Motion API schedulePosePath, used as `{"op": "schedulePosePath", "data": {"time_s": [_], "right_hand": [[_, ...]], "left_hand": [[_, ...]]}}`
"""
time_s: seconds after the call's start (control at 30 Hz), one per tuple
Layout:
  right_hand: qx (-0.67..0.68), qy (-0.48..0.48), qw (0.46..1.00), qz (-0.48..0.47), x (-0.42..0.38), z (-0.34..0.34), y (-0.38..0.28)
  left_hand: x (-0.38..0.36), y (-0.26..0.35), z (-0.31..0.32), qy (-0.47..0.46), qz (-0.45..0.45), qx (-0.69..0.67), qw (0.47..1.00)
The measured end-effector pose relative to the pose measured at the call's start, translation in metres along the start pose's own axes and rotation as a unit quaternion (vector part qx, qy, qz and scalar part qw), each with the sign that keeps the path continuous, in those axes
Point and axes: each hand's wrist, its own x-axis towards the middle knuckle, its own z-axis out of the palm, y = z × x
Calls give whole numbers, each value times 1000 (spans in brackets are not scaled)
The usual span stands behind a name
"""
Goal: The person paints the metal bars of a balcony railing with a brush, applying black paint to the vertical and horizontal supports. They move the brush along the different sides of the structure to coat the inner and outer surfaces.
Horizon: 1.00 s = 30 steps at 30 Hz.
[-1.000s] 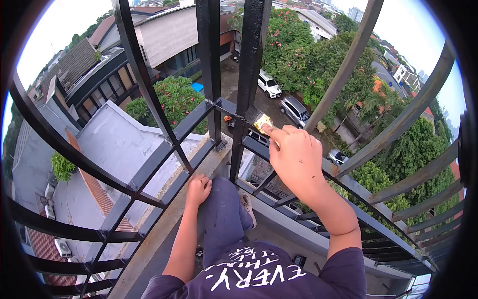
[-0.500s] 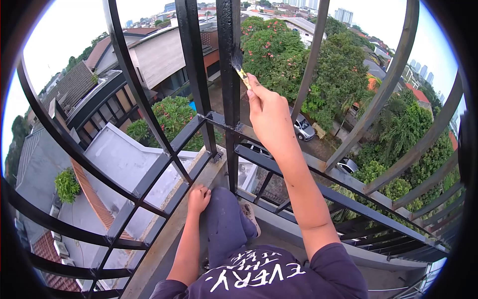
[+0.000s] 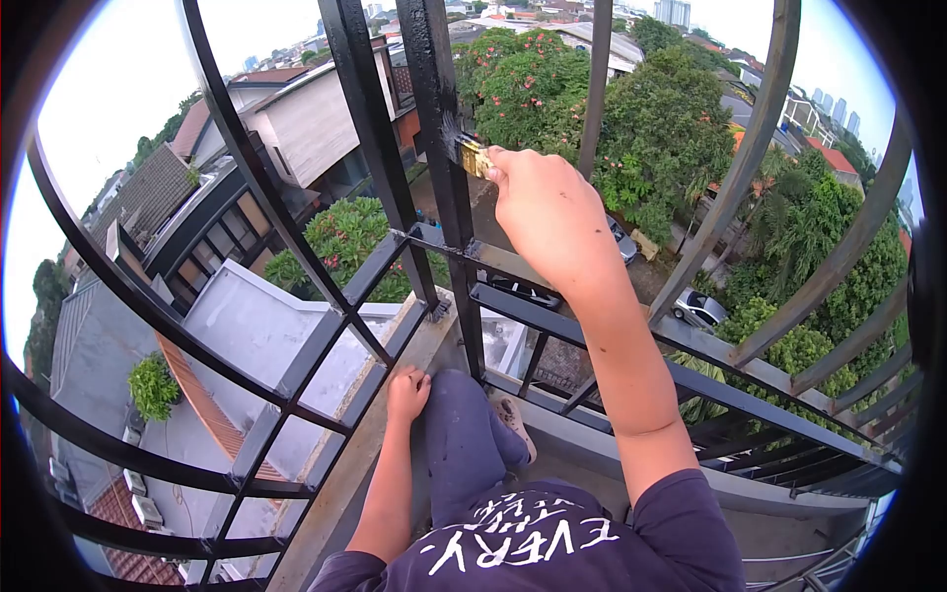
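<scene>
My right hand [image 3: 552, 212] grips a paintbrush [image 3: 473, 156] with a yellowish, paint-spotted handle. Its dark bristles press against the side of a thick black metal post [image 3: 434, 99] in the railing. Glossy black coats much of this post and the bar [image 3: 367, 109] to its left. Low down, my left hand [image 3: 406, 395] rests with curled fingers at the concrete ledge [image 3: 449, 331], beside my bent knee [image 3: 464, 434] and close to the lower railing bars. Whether those fingers hold anything is hidden.
Railing bars [image 3: 735, 178] on the right look duller and greyer. Below the railing are a grey flat roof [image 3: 247, 306], leafy trees [image 3: 651, 118] and parked cars [image 3: 698, 308]. My sandalled foot [image 3: 515, 426] is by the railing base.
The brush has moved lower on the post, and its bristles now lie across the post's face. My right wrist has turned. The view has shifted slightly; my left hand stays at the ledge.
</scene>
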Motion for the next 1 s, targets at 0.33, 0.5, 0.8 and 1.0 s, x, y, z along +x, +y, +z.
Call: {"op": "schedulePosePath", "data": {"time_s": [0.33, 0.5, 0.8, 1.0], "right_hand": [[16, 13, 999, 24, 8, 7, -2], [28, -19, 999, 32, 7, -10, -2], [22, -95, 995, 5, 13, 3, 14], [97, -27, 995, -8, 14, -4, 10]], "left_hand": [[-1, -2, 4, -4, -19, -11, 1000], [-2, -3, 5, -14, -8, 16, 1000], [3, -5, 3, -24, -44, -13, 999], [-5, -5, 0, -9, -13, 3, 1000]]}}
